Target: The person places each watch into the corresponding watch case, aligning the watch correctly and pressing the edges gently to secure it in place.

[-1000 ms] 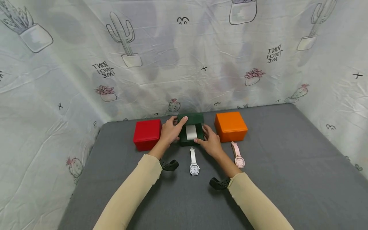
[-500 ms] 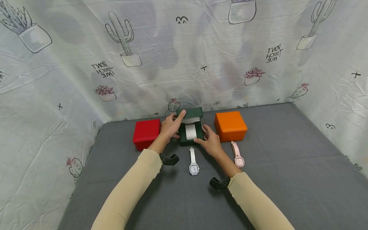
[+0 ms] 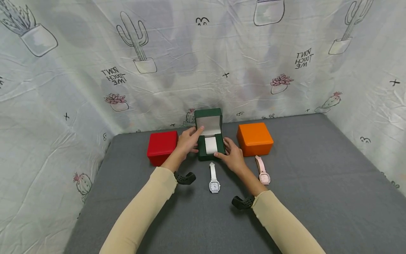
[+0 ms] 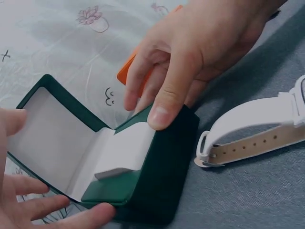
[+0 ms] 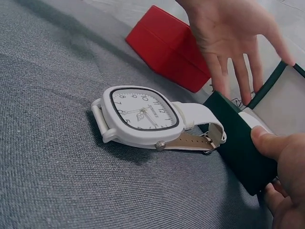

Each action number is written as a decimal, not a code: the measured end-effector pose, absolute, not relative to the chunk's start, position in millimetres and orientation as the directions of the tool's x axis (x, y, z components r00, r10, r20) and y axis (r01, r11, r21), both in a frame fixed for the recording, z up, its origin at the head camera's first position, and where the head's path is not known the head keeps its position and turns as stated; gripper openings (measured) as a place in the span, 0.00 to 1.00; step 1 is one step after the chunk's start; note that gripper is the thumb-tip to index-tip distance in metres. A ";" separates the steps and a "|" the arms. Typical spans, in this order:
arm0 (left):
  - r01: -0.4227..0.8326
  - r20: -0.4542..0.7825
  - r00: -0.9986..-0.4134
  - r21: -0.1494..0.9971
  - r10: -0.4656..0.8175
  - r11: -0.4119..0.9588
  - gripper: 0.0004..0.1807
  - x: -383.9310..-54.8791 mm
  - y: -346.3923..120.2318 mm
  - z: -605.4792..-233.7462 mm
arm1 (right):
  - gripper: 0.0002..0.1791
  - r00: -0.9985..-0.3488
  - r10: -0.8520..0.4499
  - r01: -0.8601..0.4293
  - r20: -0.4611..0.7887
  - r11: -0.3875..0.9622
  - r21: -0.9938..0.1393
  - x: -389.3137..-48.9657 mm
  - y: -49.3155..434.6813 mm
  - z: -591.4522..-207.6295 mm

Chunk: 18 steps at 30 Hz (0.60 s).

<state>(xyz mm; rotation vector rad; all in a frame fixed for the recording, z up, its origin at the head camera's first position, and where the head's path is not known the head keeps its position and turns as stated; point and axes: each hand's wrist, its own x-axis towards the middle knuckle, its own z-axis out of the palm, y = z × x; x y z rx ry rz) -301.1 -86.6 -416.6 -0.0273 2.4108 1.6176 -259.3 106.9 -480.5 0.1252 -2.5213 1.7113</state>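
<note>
Box [image 4: 167, 171]: near far edge of desk [image 3: 311, 165]; likely light, stiff; grip low
Left hand [image 3: 187, 141]: spread
Right hand [image 3: 234, 157]: pinching box

Looks like a makeshift recording booth to me. Pale, creased fabric curtain [image 3: 177, 53] hangs behind and along both sides, printed with grey line-drawn potted cacti [image 3: 136, 42], pink-tipped succulents [image 3: 280, 82] and black block lettering [image 3: 303, 58]. Wide grey bench [image 3: 320, 194] pushed up to it; my wrist views show a woven cloth surface. Black perforated curved wrist gear [image 3: 242, 203] on the person fits a recording setup. Home, lab or office beyond the curtain: can't tell, it hides the room.
</note>
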 end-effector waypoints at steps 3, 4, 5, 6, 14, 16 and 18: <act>-0.116 -0.184 -0.973 0.912 0.138 0.394 0.42 -298.4 -88.9 -421.7 | 0.45 -0.992 -0.023 -0.125 0.126 0.369 -0.921 -259.1 106.5 -480.0; -0.102 -0.173 -0.974 0.910 0.145 0.401 0.41 -296.8 -89.6 -423.5 | 0.45 -0.991 -0.026 -0.131 0.131 0.372 -0.919 -259.0 106.4 -479.7; -0.084 -0.158 -0.976 0.908 0.150 0.410 0.40 -295.4 -90.4 -425.9 | 0.45 -0.990 -0.029 -0.137 0.136 0.373 -0.918 -259.2 106.2 -479.5; -0.065 -0.143 -0.978 0.903 0.154 0.425 0.39 -293.7 -91.1 -428.0 | 0.45 -0.989 -0.035 -0.149 0.146 0.381 -0.912 -259.4 106.2 -479.2; 0.170 0.006 -0.966 0.769 0.259 0.616 0.34 -285.3 -90.9 -438.8 | 0.43 -0.985 -0.072 -0.172 0.156 0.419 -0.892 -258.5 109.5 -473.5; 0.225 0.037 -0.956 0.725 0.290 0.650 0.33 -286.4 -90.0 -440.2 | 0.43 -0.985 -0.080 -0.173 0.153 0.425 -0.889 -257.8 109.9 -472.6; 0.262 0.053 -0.947 0.692 0.316 0.672 0.33 -287.8 -89.1 -441.6 | 0.42 -0.985 -0.083 -0.173 0.152 0.434 -0.884 -257.5 109.8 -472.5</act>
